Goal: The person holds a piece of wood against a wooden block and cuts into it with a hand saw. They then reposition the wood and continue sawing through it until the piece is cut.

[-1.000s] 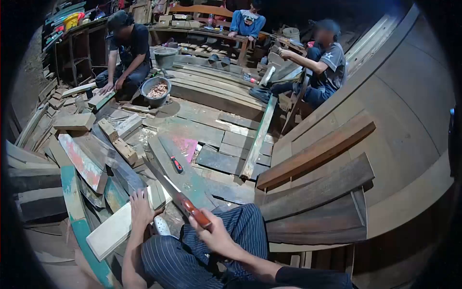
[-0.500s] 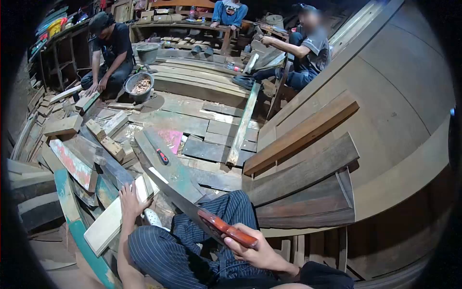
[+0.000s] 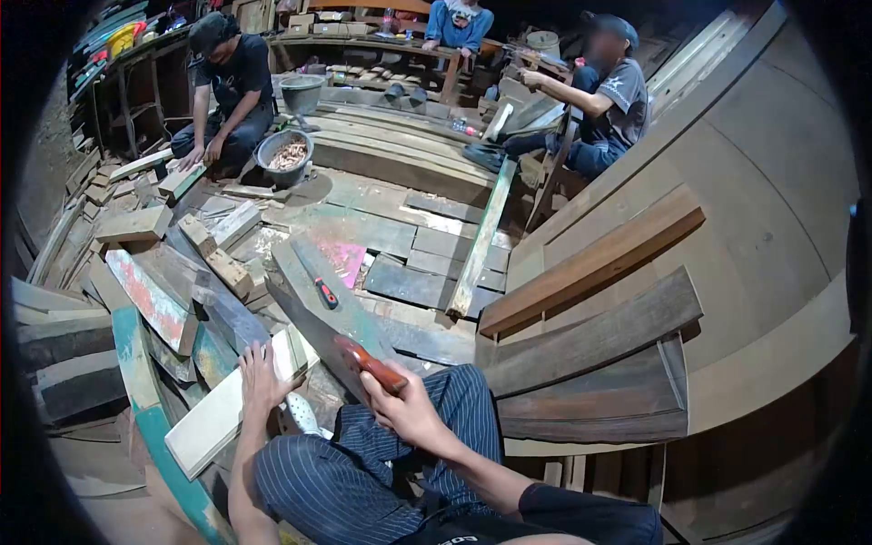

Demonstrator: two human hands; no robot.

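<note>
My right hand (image 3: 400,409) is wrapped round the red-brown wooden handle of a hand saw (image 3: 318,341). The saw's blade slants up and to the left, across the far end of a pale wooden board (image 3: 213,418). Whether its teeth touch the wood I cannot tell. My left hand (image 3: 262,377) lies on that board with its fingers spread, pressing its upper part. A chisel-like tool with a red and black handle (image 3: 326,292) rests on a worn greenish plank (image 3: 304,263) beyond the saw.
Wood offcuts (image 3: 136,225) are heaped at the left. A bucket of wood chips (image 3: 286,156) stands near a crouching person (image 3: 232,91). Another person (image 3: 609,100) sits at the back right, a third (image 3: 459,25) behind. A brown beam (image 3: 590,259) lies at the right.
My right hand has drawn in up and to the left with the saw, whose blade now lies closer to the board's end. The whole view has shifted slightly.
</note>
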